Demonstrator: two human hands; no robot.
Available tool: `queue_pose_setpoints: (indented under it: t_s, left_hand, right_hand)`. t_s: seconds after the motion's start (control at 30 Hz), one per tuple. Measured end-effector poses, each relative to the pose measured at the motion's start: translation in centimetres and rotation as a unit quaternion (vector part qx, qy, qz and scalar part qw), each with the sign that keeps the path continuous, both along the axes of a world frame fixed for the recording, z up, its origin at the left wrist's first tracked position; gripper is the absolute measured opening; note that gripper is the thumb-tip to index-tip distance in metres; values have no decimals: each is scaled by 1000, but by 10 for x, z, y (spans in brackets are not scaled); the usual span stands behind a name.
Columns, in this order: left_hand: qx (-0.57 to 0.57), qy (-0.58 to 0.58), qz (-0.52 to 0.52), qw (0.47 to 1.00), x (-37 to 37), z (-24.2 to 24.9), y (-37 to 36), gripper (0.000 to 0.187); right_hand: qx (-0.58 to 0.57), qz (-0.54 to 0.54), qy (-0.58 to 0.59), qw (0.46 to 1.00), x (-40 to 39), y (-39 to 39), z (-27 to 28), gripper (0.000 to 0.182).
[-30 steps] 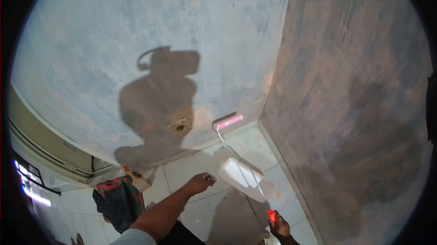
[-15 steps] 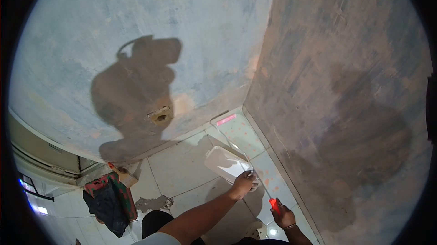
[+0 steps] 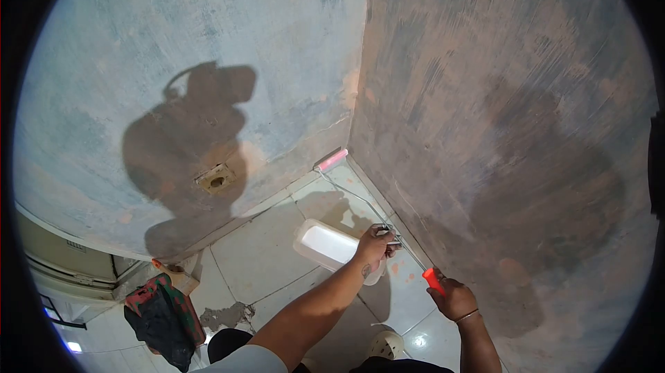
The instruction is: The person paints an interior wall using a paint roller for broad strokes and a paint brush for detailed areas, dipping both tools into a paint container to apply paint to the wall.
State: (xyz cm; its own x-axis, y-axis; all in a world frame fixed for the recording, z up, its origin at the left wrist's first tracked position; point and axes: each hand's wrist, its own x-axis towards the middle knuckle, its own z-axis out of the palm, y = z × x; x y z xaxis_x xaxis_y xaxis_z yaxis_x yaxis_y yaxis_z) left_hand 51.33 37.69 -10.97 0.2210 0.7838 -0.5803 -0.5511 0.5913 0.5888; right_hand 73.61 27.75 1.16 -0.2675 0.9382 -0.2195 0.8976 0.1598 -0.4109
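A paint roller with a pink sleeve [image 3: 332, 160] lies against the foot of the left wall, close to the corner. Its metal rod runs down to a red handle [image 3: 433, 280], which my right hand [image 3: 454, 299] grips. Farther up the rod, my left hand [image 3: 377, 245] has its fingers closed around the metal. Below my left wrist a white tray [image 3: 300, 244] holding white paint rests on the tiles, partly hidden by my hand and forearm.
A box socket hole [image 3: 216, 180] is in the left wall. At lower left, a black cloth [image 3: 165, 324] lies over a red and green bag, beside a brush [image 3: 181, 279]. Grey rubble [image 3: 225, 316] is on the floor. A light shoe [image 3: 386, 345] shows at the bottom.
The roller has moved from the floor tiles up against the foot of the wall. Both hands have moved up with it, and the view has shifted slightly.
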Motion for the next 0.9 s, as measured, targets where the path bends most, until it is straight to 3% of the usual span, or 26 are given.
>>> queue_pose_setpoints:
  t_s: [0.3, 0.57, 0.77, 0.9]
  left_hand:
    - [38, 1, -8, 999, -7, 47, 12, 24]
    - [126, 16, 29, 992, -6, 114, -2, 21]
    - [72, 44, 5, 996, -6, 89, 6, 19]
    - [94, 39, -4, 995, -2, 70, 13, 19]
  right_hand:
    - [79, 5, 22, 997, -1, 0, 17, 54]
    - [58, -30, 18, 998, -1, -13, 57, 57]
    - [36, -30, 24, 999, -2, -5, 36, 57]
    - [53, -11, 53, 997, 8, 1, 24, 54]
